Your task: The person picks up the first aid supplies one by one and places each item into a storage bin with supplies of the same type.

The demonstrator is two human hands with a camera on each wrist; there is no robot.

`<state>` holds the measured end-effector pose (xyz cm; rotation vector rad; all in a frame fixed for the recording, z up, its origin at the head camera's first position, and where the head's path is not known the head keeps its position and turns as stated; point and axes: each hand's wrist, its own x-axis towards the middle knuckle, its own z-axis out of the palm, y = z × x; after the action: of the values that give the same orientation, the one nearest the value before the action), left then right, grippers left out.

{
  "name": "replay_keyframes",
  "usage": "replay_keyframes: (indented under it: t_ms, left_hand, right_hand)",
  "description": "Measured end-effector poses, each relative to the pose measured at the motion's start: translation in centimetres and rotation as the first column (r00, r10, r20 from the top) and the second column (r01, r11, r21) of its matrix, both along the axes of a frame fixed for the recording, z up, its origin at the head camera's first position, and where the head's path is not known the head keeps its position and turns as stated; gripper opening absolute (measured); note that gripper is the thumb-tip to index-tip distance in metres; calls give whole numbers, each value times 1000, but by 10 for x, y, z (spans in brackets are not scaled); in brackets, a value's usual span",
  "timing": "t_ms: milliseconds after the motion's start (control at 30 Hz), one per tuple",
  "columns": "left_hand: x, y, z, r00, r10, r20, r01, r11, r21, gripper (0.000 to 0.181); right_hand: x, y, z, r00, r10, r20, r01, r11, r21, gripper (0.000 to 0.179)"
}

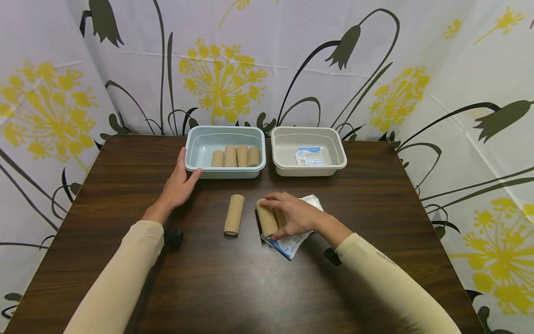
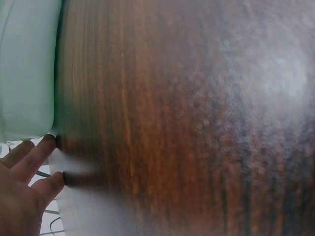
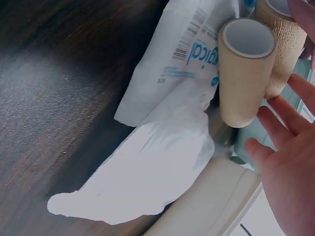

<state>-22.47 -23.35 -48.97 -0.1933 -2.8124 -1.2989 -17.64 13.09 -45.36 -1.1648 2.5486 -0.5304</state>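
Observation:
My left hand (image 1: 177,183) is at the near left corner of a light blue plastic bin (image 1: 225,173), fingers along its side and thumb at the front rim. Several brown cardboard tubes (image 1: 231,156) lie inside that bin. With thumb and fingertips at its two ends, my right hand (image 1: 294,215) pinches a brown cardboard tube (image 3: 284,49). Beside it, partly under the hand, lies a second tube (image 3: 246,78) with a hollow, pale inside. Both overlap a white and blue packet marked "Surgical" (image 3: 192,54). Another tube (image 1: 234,214) lies alone between my hands.
A beige bin (image 1: 308,171) stands right of the blue one, holding a white and blue packet (image 1: 309,156). Both bins are at the far edge of the dark wooden table (image 1: 200,287). A flower-print curtain (image 1: 267,65) hangs behind and at both sides.

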Motion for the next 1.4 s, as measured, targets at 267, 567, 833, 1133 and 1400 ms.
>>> replay_keyframes:
  t_ms: [267,567,833,1133,1400]
  left_hand:
    - [0,0,0,1000,3,5,-3,1000,3,82]
    - [-1,0,0,1000,-2,-6,2,1000,2,82]
    - [-1,-1,-1,1000,2,-1,-2,1000,5,82]
    - [0,-1,-4,1000,-2,-7,2,1000,2,82]
    - [-1,-1,-3,1000,4,-6,-4,1000,-1,82]
  right_hand:
    - [0,-5,7,1000,-1,1,1,1000,5,90]
    - [-7,-15,18,999,0,-42,-3,997,-81,92]
    - [-21,-34,26,998,-54,11,55,964,-261,92]
    - [-43,-67,27,985,-157,65,169,883,-438,92]
    - [-65,-101,28,931,-312,191,365,769,-525,92]
